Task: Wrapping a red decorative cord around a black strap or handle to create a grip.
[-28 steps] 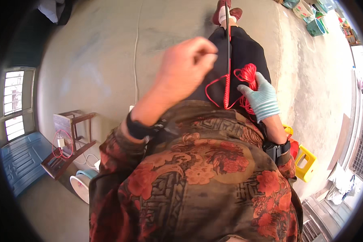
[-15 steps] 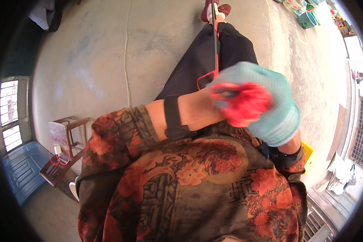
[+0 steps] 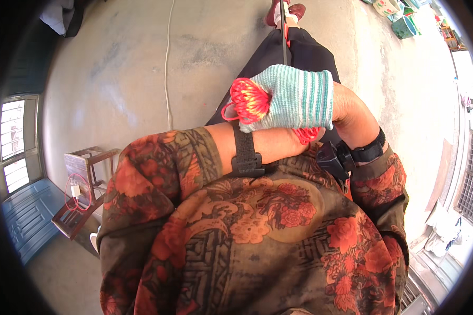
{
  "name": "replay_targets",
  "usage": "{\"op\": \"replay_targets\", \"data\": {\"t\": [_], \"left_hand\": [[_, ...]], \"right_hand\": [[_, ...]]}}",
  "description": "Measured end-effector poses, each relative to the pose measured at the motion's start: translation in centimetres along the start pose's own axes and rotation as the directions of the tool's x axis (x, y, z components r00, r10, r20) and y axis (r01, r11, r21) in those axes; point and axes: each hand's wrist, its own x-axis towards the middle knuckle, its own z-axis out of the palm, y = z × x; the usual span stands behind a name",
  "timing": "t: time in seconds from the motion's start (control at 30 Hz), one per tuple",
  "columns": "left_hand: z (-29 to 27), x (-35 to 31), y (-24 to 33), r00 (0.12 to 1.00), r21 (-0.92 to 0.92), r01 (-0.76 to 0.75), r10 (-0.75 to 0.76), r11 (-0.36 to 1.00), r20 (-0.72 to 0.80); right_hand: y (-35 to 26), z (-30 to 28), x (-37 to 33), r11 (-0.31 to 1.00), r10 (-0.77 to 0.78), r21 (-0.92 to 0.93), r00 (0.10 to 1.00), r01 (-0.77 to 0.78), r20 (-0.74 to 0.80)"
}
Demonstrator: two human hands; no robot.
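Note:
My right hand (image 3: 291, 97) wears a knitted glove with teal and white stripes. It reaches leftward over my left forearm (image 3: 270, 144), closed around a thick looped bundle of red cord (image 3: 250, 100), which bulges out at the thumb side. More red cord loops (image 3: 306, 135) stick out below the glove's cuff. My left forearm crosses in front of my body under the glove; my left hand is almost wholly hidden there, so its fingers cannot be read. A long thin dark bar (image 3: 285, 34) runs between my legs from the feet to behind the glove.
At the left stands a small wooden stool (image 3: 89, 163) with a pink cord loop and a white block on it. A pale cable (image 3: 167, 68) lies along the floor. Buckets (image 3: 403, 27) stand at the far right. Black straps with a small device (image 3: 333, 160) sit by my right wrist.
My right hand has swung left and turned over, showing its striped back. The red cord bundle has moved left with it. My left forearm has shifted slightly to the right.

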Motion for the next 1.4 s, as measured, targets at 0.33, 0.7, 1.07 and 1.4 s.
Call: {"op": "replay_targets", "data": {"t": [0.33,0.7,1.07,1.4], "left_hand": [[-1.4,0.7,-1.9,0.971,-0.642,-0.064,-0.102,0.764,-0.218],[-2.6,1.0,-3.4,0.984,-0.429,-0.005,0.081,0.903,0.16],[-5.2,5.4,-4.4,0.905,0.776,-0.247,0.424,0.58,-0.028],[-11.4,9.4,-4.8,0.933,-0.85,0.36,0.179,-0.385,0.314]], "right_hand": [[-0.7,-1.8,-3.1,0.999,0.038,0.031,0.999,-0.039,0.036],[0.1,0.5,0.6,0.995,0.037,0.088,0.993,-0.047,0.115],[0.3,0.4,0.1,0.973,0.074,0.202,0.98,-0.112,0.187],[0.8,1.2,0.8,0.928,0.12,0.321,0.967,-0.19,0.223]]}}
